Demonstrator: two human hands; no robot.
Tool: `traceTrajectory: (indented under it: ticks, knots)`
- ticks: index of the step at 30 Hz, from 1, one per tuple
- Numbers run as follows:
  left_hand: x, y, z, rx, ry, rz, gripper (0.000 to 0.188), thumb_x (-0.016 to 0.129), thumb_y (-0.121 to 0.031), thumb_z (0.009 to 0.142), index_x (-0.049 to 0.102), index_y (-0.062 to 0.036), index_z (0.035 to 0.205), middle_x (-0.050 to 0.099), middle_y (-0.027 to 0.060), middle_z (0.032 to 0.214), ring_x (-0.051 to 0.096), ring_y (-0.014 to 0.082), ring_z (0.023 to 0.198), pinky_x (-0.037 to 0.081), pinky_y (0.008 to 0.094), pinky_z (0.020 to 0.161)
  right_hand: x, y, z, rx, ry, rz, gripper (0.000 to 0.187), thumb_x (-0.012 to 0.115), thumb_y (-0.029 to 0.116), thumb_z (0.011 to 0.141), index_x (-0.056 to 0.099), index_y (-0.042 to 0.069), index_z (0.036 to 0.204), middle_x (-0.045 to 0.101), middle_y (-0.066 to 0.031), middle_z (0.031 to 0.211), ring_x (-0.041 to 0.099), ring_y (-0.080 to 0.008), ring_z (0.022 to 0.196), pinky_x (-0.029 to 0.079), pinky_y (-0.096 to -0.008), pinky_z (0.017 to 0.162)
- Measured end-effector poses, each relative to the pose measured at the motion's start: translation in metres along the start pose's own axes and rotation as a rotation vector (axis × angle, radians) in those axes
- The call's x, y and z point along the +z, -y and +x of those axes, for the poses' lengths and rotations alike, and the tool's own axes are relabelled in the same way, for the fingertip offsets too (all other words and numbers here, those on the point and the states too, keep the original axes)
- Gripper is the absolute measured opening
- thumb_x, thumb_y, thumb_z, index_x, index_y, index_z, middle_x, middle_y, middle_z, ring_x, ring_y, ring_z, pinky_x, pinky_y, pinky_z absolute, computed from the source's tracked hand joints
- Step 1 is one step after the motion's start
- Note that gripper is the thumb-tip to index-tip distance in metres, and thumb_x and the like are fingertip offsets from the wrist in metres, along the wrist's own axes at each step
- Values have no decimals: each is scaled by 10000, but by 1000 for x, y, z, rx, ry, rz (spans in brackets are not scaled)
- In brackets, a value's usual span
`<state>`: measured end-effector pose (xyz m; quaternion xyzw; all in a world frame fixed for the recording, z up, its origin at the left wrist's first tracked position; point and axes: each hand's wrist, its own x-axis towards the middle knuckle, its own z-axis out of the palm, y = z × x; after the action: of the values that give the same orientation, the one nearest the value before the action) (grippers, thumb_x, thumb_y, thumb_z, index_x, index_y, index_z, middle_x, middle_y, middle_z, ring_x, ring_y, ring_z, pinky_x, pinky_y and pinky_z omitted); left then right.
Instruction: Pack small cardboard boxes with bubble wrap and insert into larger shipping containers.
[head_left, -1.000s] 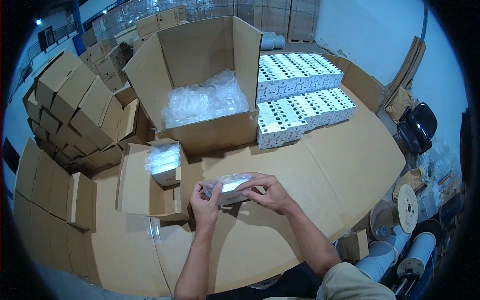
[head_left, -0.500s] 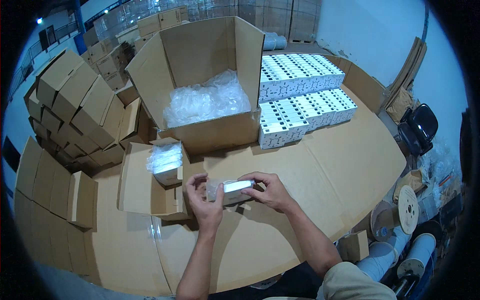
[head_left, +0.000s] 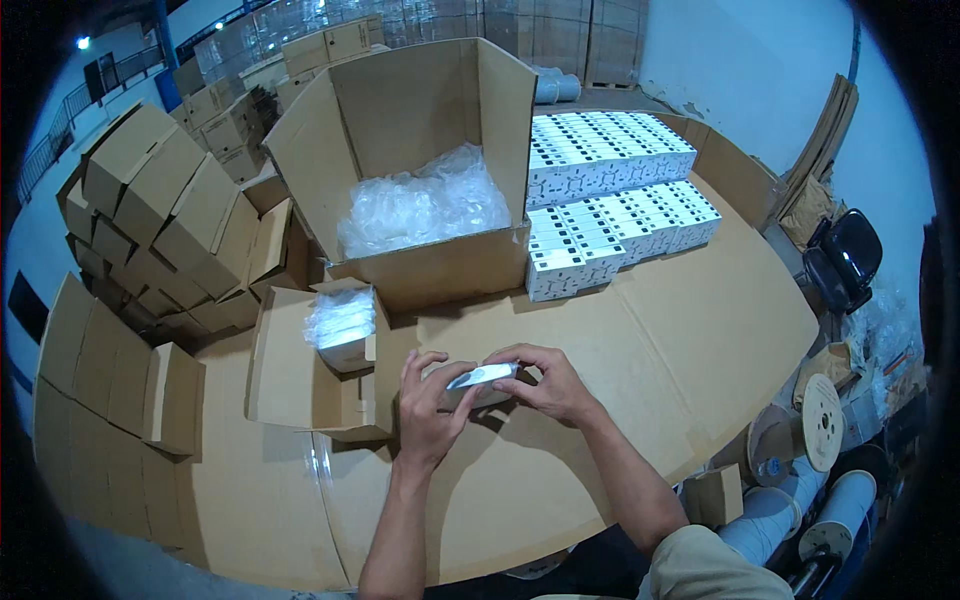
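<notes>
Over the cardboard-covered table, both my hands hold a small white box (head_left: pixel 482 376) that looks wrapped in clear plastic. My left hand (head_left: pixel 432 412) grips its left end between thumb and fingers. Closed on the right end is my right hand (head_left: pixel 552 384). To the left stands an opened cardboard carton (head_left: pixel 280 375), partly filled with several plastic-wrapped packs (head_left: pixel 343 322). Behind it, a large open cardboard box (head_left: pixel 430 270) contains a heap of clear plastic bags (head_left: pixel 425 205). The underside of the held box is mostly hidden.
Rows of white printed boxes (head_left: pixel 610 215) are stacked at the back right. Brown cartons (head_left: pixel 170 210) pile up at the left, with more cartons (head_left: pixel 110 400) along the left edge. A black chair (head_left: pixel 845 255) and cable reels (head_left: pixel 822 420) stand on the right.
My left hand has moved right, its fingers now over the box's left end. The loose plastic that stuck out there no longer shows. The view has shifted slightly.
</notes>
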<state>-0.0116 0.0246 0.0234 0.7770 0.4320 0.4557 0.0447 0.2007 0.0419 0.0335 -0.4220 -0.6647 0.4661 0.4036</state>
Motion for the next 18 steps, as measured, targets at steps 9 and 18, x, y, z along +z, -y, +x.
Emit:
traceTrajectory:
  ticks: [9, 18]
  knots:
    - [15, 8, -6, -411, 12, -504, 322, 838, -69, 806, 686, -16, 1085, 707, 92, 1061, 678, 181, 1001, 541, 324, 897, -9, 12, -2, -222, -2, -415, 322, 751, 54, 842, 702, 42, 1159, 725, -140, 1068, 698, -282, 949, 550, -384, 834]
    - [4, 5, -13, -448, 71, -518, 423, 815, -165, 851, 633, -53, 1217, 729, 136, 1077, 724, 267, 976, 569, 373, 850, -5, 39, 9, -131, 232, -653, 286, 725, 67, 873, 674, 27, 1152, 707, -172, 1013, 686, -353, 900, 553, -430, 810]
